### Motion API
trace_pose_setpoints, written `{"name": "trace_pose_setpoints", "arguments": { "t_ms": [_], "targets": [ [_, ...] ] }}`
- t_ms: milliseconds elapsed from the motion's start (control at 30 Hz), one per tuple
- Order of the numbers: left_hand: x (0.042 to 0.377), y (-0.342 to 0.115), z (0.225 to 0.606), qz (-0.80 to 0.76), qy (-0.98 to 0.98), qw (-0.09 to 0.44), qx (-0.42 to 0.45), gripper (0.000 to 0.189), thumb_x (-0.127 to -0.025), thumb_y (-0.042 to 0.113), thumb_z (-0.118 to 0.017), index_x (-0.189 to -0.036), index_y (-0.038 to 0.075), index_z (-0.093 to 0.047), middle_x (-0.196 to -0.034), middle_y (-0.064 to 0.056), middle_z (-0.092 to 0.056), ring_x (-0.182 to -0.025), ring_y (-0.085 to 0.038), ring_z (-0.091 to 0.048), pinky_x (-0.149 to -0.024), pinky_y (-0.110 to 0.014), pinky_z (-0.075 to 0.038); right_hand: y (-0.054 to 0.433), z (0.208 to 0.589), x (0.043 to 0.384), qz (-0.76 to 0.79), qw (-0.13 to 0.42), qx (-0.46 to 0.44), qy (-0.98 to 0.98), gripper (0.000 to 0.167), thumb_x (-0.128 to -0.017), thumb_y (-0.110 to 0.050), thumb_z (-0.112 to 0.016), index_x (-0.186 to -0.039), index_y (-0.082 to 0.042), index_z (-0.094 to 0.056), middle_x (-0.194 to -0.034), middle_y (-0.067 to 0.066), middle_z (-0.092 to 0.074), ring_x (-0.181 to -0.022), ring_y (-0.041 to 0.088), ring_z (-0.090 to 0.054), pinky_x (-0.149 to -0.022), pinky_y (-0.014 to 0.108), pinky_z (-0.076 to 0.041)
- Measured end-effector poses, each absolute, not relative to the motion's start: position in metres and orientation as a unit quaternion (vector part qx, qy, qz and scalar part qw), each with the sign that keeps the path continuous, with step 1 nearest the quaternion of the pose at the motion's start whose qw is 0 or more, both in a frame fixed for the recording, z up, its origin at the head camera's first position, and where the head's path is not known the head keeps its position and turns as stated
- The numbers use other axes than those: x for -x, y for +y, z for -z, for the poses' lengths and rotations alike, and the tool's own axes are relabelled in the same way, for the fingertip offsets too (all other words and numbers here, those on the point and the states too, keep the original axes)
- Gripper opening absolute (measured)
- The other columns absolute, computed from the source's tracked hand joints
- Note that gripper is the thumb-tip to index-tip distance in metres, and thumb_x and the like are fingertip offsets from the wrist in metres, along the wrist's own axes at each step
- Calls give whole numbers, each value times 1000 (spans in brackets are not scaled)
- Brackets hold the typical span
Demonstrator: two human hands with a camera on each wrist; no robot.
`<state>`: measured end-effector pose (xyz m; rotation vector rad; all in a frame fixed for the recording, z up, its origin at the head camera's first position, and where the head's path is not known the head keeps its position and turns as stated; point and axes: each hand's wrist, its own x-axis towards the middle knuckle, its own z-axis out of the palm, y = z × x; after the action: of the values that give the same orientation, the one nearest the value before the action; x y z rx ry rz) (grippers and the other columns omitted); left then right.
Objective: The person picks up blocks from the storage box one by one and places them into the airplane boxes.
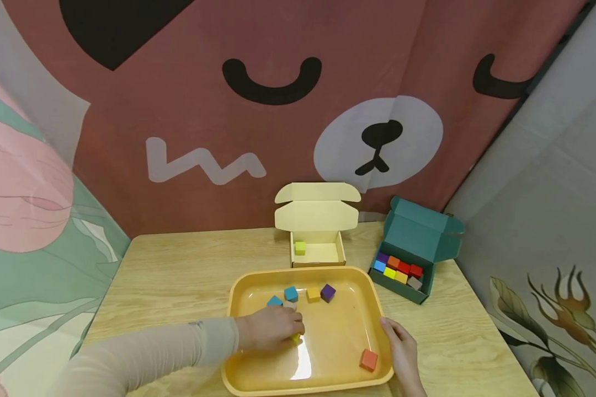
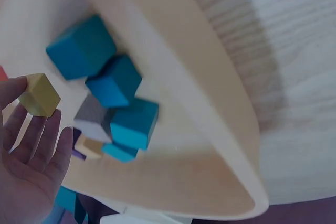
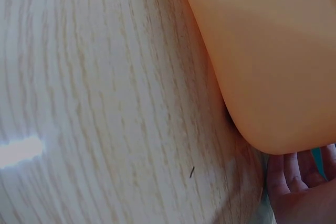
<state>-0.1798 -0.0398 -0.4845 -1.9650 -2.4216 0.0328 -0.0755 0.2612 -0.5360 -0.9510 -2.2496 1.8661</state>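
Note:
My left hand reaches over the left part of a yellow plastic tray and pinches a yellow cube between thumb and fingertips. Near it, several blue cubes and a grey cube lie close together along the tray wall in the left wrist view. An orange-yellow cube and a purple cube sit side by side toward the tray's far side. An orange-red cube lies in the near right corner. My right hand grips the tray's right edge, its thumb at the rim.
Behind the tray stands an open cream box with a yellow-green cube inside. To its right is an open dark green box with several coloured cubes. The wooden table backs onto a printed curtain.

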Motion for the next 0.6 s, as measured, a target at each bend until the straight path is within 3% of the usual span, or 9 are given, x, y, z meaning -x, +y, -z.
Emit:
{"name": "trace_pose_setpoints", "arguments": {
  "t_ms": [333,600],
  "targets": [
    [199,-33,462,2,-802,-17,598,22,-92,26,-71,-113,19,-70,-108,8,-66,-97,-5,-62,-81,-18,-52,261,535,75,-603,37,307,-736,76,-95,-59,-55,-133,6,-57,-142,25,-50,-130,36,-45,-109,49,-38],
    [222,-29,446,63,-805,-36,589,24,-90,19,-73,-113,11,-69,-104,1,-66,-90,-11,-62,-79,-24,-54,261,536,75,-604,32,308,-734,76,-94,-60,-56,-134,6,-57,-144,25,-48,-131,38,-44,-110,53,-35]
  ]
}}
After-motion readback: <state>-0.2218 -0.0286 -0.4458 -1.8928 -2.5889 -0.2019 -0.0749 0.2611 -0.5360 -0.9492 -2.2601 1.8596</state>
